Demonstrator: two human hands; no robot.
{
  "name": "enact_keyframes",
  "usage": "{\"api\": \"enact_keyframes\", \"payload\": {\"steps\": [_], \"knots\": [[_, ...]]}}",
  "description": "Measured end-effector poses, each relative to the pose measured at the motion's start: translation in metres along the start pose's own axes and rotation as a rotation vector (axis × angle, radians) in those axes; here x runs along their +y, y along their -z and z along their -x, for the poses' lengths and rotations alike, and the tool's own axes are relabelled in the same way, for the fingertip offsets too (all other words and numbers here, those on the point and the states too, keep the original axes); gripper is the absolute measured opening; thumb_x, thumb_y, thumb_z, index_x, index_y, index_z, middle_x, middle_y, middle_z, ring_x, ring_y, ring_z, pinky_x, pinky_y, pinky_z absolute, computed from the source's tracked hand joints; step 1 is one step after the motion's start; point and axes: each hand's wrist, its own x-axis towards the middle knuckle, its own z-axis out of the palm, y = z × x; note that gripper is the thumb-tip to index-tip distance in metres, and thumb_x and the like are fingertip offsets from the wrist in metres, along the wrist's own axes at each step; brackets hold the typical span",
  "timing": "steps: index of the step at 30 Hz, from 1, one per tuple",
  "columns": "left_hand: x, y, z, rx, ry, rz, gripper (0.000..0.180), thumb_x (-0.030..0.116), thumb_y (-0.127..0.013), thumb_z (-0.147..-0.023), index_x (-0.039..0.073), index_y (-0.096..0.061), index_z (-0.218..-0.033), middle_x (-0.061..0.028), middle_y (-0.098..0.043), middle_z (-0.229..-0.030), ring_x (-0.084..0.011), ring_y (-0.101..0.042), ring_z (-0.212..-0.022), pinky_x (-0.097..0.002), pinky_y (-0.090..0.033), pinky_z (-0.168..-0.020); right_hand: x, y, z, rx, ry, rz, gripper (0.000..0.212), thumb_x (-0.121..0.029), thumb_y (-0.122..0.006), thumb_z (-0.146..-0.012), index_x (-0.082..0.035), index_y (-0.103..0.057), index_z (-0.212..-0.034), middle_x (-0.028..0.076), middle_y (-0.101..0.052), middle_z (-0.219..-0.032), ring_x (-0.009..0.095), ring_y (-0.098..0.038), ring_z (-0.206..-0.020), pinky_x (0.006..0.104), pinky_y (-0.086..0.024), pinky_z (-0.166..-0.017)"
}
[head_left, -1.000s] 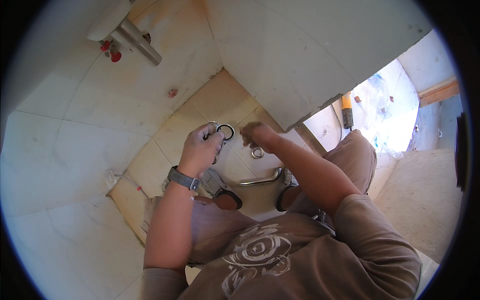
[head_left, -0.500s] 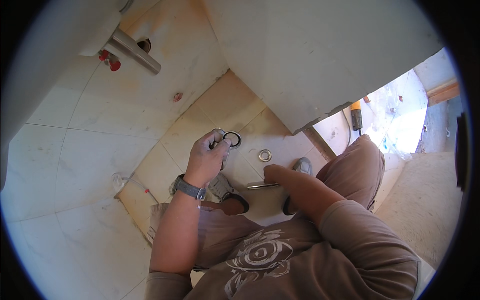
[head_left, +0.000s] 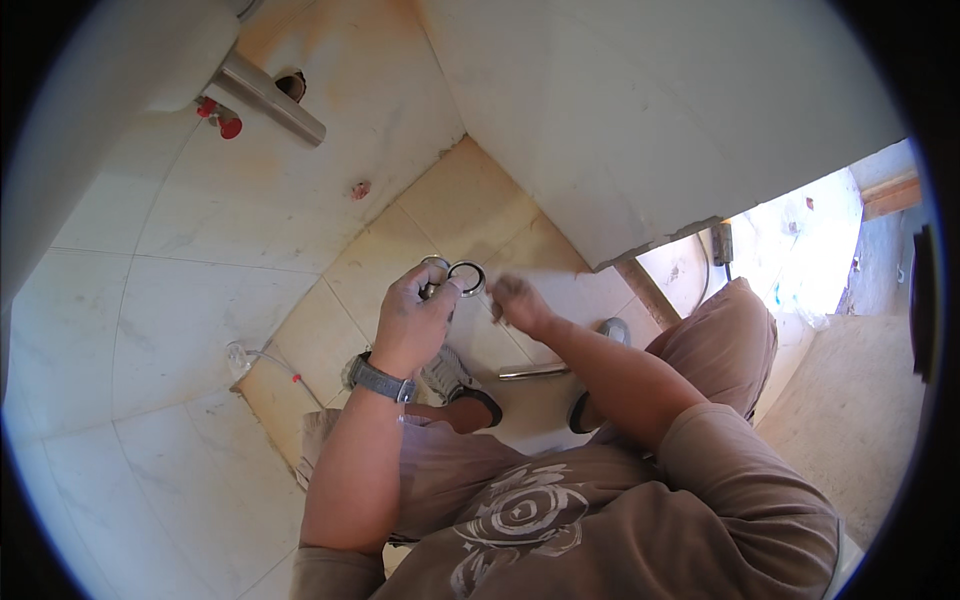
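Note:
My left hand (head_left: 410, 318), with a watch (head_left: 382, 380) at its wrist, is closed on a shiny metal ring with a black inner edge (head_left: 467, 279). A second round metal piece (head_left: 435, 264) shows beside it at the same fingers, partly covered. My right hand (head_left: 520, 306) hovers just right of the ring, apart from it. Its fingers look bent but are smeared by motion, so whether they hold anything is unclear. Below it, a straight chrome tube (head_left: 532, 371) lies on the floor between my shoes.
Tiled walls meet in a corner ahead, above a beige tiled floor (head_left: 440, 215). A metal pipe (head_left: 270, 97) and red-capped fittings (head_left: 220, 118) hang under a white basin (head_left: 90, 130) at upper left. A thin hose (head_left: 285, 368) runs by the left wall. A rough-edged panel (head_left: 670, 130) stands at right.
My right hand has left the chrome tube and moved up and left, toward the ring in my left hand. The loose metal ring on the floor no longer shows. My left hand keeps its hold.

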Motion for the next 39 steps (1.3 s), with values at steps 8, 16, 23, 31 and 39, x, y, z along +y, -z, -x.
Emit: {"api": "enact_keyframes", "payload": {"steps": [8, 16, 23, 31, 39], "knots": [[0.000, -0.001, 0.002, 0.133, 0.038, 0.086, 0.029, 0.027, -0.073, -0.096, 0.001, -0.068, -0.086, -0.0029, -0.055, -0.072, -0.0139, -0.049, -0.070, -0.0342, -0.044, -0.068, -0.178, 0.020, 0.052, -0.055, 0.472, 0.121, 0.028, -0.022, -0.070, -0.094, 0.001, -0.066, -0.110, 0.012, -0.071, -0.087, 0.021, -0.069, -0.077, 0.0352, -0.055, -0.069], [0.002, -0.010, 0.011, 0.043, 0.007, 0.189, 0.028, 0.029, -0.075, -0.097, 0.003, -0.071, -0.087, 0.0012, -0.058, -0.068, -0.0107, -0.053, -0.063, -0.0312, -0.044, -0.059, -0.158, 0.006, 0.072, 0.059, 0.490, 0.357, 0.024, -0.015, -0.072, -0.089, 0.001, -0.069, -0.107, 0.020, -0.073, -0.086, 0.030, -0.072, -0.077, 0.0402, -0.056, -0.073], [-0.002, -0.011, 0.008, 0.069, -0.008, 0.166, 0.024, 0.027, -0.073, -0.099, 0.004, -0.072, -0.093, 0.0012, -0.059, -0.069, -0.0071, -0.050, -0.055, -0.0273, -0.040, -0.049, -0.145, -0.005, 0.072, 0.152, 0.695, 0.335, 0.026, -0.010, -0.061, -0.096, 0.001, -0.069, -0.118, 0.021, -0.072, -0.086, 0.030, -0.071, -0.074, 0.0407, -0.057, -0.071], [-0.006, -0.014, 0.008, -0.030, -0.039, -0.036, 0.058, 0.017, -0.068, -0.095, 0.001, -0.044, -0.146, -0.0199, -0.073, -0.100, -0.0310, -0.073, -0.085, -0.0393, -0.057, -0.081, -0.123, 0.021, 0.046, -0.220, 0.184, -0.316, 0.025, -0.017, -0.059, -0.105, -0.001, -0.069, -0.121, 0.007, -0.072, -0.096, 0.016, -0.070, -0.082, 0.0321, -0.054, -0.072], [-0.004, -0.017, 0.011, -0.029, -0.100, -0.421, 0.077, 0.015, -0.066, -0.094, -0.002, -0.027, -0.158, -0.0373, -0.056, -0.141, -0.0450, -0.054, -0.137, -0.0463, -0.044, -0.114, -0.068, 0.037, 0.023, -0.354, 0.009, -0.163, 0.027, -0.029, -0.071, -0.098, -0.004, -0.075, -0.109, 0.007, -0.074, -0.094, 0.019, -0.072, -0.085, 0.0336, -0.055, -0.072]]}}
